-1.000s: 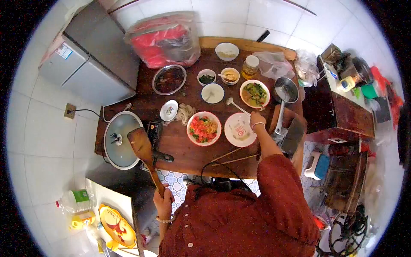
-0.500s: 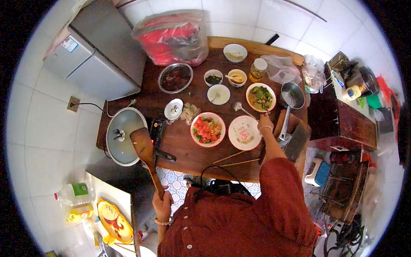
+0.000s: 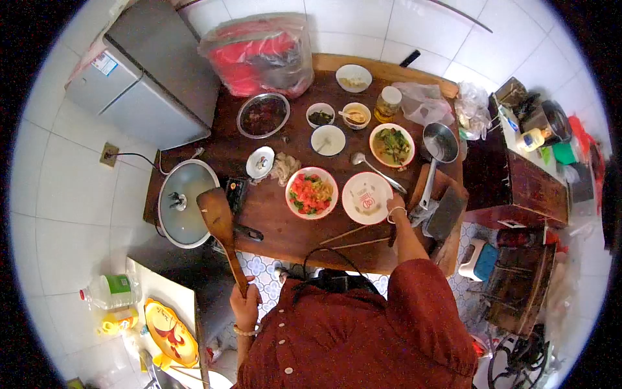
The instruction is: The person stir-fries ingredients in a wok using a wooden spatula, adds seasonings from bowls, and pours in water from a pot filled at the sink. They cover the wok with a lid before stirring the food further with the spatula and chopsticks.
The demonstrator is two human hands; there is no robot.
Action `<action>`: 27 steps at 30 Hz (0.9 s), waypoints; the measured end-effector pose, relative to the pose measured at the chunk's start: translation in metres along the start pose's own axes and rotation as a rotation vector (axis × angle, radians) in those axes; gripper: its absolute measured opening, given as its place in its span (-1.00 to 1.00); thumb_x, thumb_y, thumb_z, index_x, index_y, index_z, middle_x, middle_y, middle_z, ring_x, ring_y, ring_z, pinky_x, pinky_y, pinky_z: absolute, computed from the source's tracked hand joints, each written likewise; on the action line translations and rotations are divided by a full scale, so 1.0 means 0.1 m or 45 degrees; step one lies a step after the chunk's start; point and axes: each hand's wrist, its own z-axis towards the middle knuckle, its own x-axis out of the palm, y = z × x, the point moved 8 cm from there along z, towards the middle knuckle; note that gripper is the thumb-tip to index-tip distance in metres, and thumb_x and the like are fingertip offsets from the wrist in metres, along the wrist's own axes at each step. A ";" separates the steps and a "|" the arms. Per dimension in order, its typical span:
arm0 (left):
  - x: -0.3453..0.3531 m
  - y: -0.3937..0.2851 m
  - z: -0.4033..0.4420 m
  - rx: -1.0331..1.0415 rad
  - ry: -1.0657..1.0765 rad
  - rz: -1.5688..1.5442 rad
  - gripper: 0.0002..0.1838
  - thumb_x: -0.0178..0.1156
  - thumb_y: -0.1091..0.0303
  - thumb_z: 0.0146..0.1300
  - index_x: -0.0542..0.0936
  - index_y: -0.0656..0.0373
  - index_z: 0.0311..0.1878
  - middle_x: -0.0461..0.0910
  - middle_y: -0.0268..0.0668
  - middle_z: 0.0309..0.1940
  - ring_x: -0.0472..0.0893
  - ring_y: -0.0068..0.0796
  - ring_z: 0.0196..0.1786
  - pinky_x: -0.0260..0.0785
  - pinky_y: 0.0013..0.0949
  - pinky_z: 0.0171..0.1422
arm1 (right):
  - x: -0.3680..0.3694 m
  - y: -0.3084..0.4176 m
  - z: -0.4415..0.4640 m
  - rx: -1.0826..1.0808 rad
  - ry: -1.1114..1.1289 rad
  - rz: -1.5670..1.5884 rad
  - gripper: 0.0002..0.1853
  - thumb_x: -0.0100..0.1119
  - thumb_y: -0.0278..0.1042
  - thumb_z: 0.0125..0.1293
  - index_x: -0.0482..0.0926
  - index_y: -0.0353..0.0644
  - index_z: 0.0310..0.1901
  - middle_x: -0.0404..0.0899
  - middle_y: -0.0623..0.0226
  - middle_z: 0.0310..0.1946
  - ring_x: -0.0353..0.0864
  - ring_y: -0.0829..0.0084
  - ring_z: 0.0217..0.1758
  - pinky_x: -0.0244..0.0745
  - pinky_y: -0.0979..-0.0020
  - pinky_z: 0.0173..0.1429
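My left hand point(image 3: 245, 303) is closed round the handle of a wooden spatula point(image 3: 216, 212), whose blade points up beside the large round pot point(image 3: 190, 243) of cloudy liquid. My right hand point(image 3: 396, 206) is at the right rim of a white plate point(image 3: 367, 183) with a red edge, its fingers closed on that rim. Left of the plate stands a bowl of chopped tomato and greens point(image 3: 311, 194). A ladle point(image 3: 382, 170) lies just beyond the plate, near a bowl of cooked greens point(image 3: 392, 146).
Two chopsticks point(image 3: 363, 244) lie near the table's front edge. A small saucepan point(image 3: 440, 142), a cleaver point(image 3: 447, 211) and a glass jar point(image 3: 388, 105) are at the right. Farther back are small bowls, a metal dish point(image 3: 264, 117) and a red bundle in plastic point(image 3: 256, 58).
My right hand has come back from beside the bowl of greens to the plate's right rim. The ladle's handle now shows in full. My left hand still holds the spatula.
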 end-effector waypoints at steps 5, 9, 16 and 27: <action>-0.02 0.07 0.01 0.001 -0.032 -0.008 -0.82 -0.02 0.48 0.19 0.43 0.34 -0.17 0.35 -0.43 -0.71 0.33 -0.70 -0.68 0.16 -0.59 -0.61 | 0.00 -0.04 -0.18 -0.129 -0.136 0.133 -0.70 -0.05 -0.34 0.10 0.49 -0.28 -0.15 0.49 -0.06 -0.16 0.44 -0.01 -0.06 0.32 0.14 0.02; -0.05 0.12 0.00 0.017 -0.055 -0.009 -0.82 -0.03 0.48 0.19 0.43 0.34 -0.16 0.35 -0.43 -0.71 0.32 -0.71 -0.68 0.16 -0.59 -0.61 | -0.11 0.23 -0.58 -0.410 -0.125 0.222 -0.76 0.01 -0.36 0.13 0.45 -0.26 -0.18 0.49 -0.06 -0.22 0.47 -0.03 -0.15 0.38 0.10 -0.09; -0.10 0.14 0.05 0.038 -0.045 0.011 -0.81 -0.04 0.48 0.20 0.42 0.32 -0.15 0.34 -0.44 -0.71 0.31 -0.71 -0.68 0.16 -0.60 -0.61 | -0.01 1.10 -1.09 -0.611 0.092 0.366 -0.71 0.03 -0.33 0.10 0.46 -0.24 -0.13 0.52 0.01 -0.25 0.51 0.04 -0.16 0.40 0.19 -0.09; -0.40 0.22 -0.12 0.033 -0.203 -0.068 -0.83 -0.02 0.42 0.23 0.42 0.24 -0.14 0.31 -0.47 -0.70 0.28 -0.70 -0.70 0.12 -0.60 -0.65 | 0.99 2.22 -1.74 -0.934 0.670 0.008 -0.50 0.00 -0.27 0.10 0.33 -0.30 0.09 0.46 -0.09 -0.11 0.45 0.03 -0.05 0.34 0.19 0.06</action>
